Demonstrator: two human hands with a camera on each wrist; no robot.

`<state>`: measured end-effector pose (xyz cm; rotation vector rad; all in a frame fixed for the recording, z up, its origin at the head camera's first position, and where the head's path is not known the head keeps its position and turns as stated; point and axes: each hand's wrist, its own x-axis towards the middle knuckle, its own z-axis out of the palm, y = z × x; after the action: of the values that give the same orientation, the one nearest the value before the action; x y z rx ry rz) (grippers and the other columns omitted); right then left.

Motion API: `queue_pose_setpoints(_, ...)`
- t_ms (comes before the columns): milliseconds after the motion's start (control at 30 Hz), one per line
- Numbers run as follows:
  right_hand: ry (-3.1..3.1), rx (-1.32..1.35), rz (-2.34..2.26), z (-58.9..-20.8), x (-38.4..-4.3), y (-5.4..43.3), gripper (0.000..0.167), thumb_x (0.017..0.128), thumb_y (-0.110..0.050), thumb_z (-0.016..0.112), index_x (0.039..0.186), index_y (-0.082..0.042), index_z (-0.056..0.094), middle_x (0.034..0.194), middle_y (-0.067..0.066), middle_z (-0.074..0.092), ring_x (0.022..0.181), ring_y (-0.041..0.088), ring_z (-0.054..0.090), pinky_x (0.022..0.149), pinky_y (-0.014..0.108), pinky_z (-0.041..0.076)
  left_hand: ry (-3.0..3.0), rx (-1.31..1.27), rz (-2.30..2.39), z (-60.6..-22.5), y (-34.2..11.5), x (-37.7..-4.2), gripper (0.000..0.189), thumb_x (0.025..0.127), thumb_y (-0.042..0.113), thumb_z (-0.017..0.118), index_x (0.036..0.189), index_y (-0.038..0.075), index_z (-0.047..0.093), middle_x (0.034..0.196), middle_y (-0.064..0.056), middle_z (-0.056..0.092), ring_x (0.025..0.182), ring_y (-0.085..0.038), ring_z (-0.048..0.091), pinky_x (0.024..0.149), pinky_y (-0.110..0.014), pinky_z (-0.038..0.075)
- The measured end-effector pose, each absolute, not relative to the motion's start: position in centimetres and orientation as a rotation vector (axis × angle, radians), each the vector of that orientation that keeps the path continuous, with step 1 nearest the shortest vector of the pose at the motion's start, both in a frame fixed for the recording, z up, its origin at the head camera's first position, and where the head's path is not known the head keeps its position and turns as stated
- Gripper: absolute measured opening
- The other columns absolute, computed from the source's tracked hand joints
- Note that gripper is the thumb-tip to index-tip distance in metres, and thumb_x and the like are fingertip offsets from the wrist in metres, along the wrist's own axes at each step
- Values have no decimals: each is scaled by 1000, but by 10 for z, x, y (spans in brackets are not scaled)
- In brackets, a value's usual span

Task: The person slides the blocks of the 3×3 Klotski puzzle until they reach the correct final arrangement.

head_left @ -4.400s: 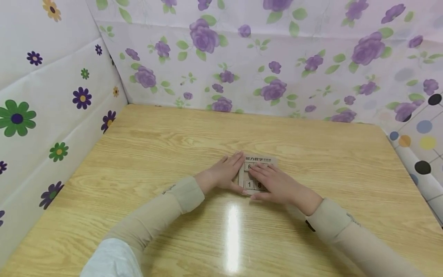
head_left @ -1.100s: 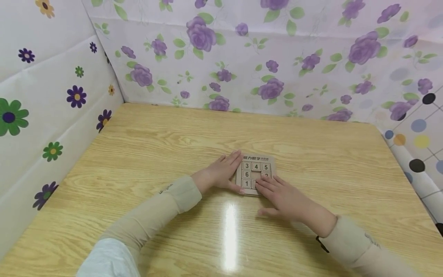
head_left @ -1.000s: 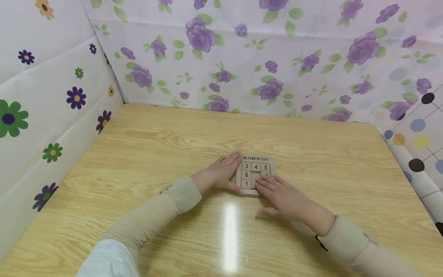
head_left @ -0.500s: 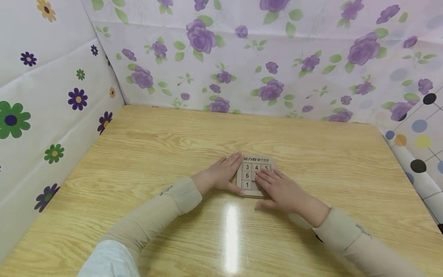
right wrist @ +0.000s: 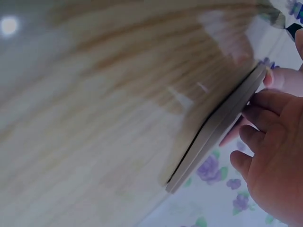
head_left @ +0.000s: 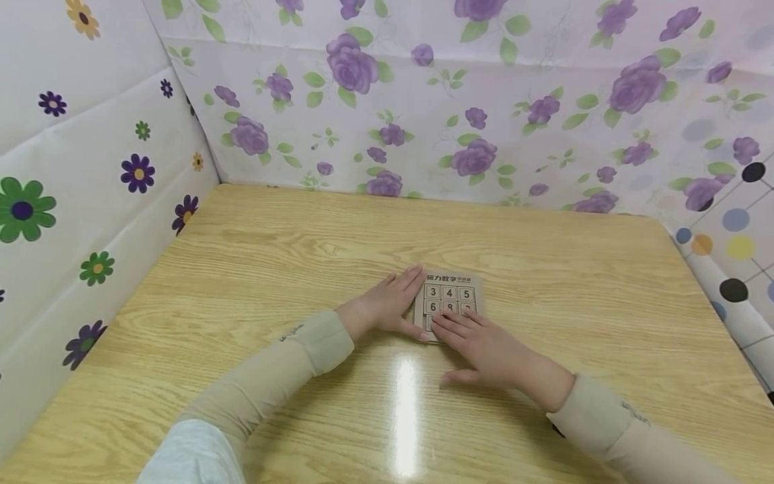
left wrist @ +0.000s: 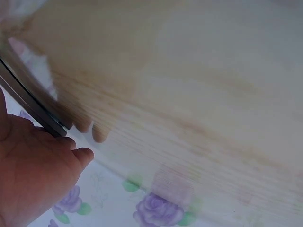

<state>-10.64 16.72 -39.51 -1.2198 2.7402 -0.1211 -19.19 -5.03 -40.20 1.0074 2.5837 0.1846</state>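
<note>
A number sliding puzzle (head_left: 480, 282) lies flat on the table in the head view. Its top row reads 3, 4, 5; below are 6, 8 and a partly covered tile. My left hand (head_left: 385, 304) lies along the board's left edge, fingers straight, thumb at the lower left corner. Fingertips of my right hand (head_left: 492, 349) rest on the bottom row and hide most of it; the right thumb is off the board, above the table. In the left wrist view my left hand (left wrist: 40, 165) touches the board's edge (left wrist: 31, 101). The right wrist view shows my right hand (right wrist: 277, 142) over the board's side (right wrist: 218, 130).
The wooden table (head_left: 290, 255) reaches to a flowered cloth (head_left: 411, 101) at the back. Another flower-patterned cloth (head_left: 84, 175) hangs at the left, and a dotted one (head_left: 740, 269) at the right. A bright reflection lies on the tabletop in front of the board.
The 8 tile has moved up from the bottom row into the middle gap. My right fingertips then slid down and left to the bottom row. My left hand has stayed in place.
</note>
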Motion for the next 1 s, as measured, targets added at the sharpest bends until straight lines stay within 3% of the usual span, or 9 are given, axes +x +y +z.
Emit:
queue_pose_setpoints(467,2765,-1182,-158,-395,-105,190,81,87,-59,55,143,-1,41,151,13,36,142,32,28,117,52,19,2586,1000,170,-401,-49,-192,119,76,70,61,152,4,-3,160,-11,-7,148,-24,-3,121,-42,5)
queue_pose_setpoints(767,2783,-1235,-182,-393,-117,179,77,89,-51,57,142,2,40,150,16,38,140,36,30,116,54,23,2584,998,184,-400,-50,-192,119,76,69,61,152,4,-1,160,-12,-6,148,-24,-2,121,-42,5)
queue_pose_setpoints(1000,2766,-1230,-114,-393,-123,170,79,90,-54,53,143,2,39,151,16,35,141,35,28,116,54,23,2581,1004,184,-400,-50,-191,119,76,69,61,152,4,-2,160,-12,-7,148,-24,-3,121,-43,4)
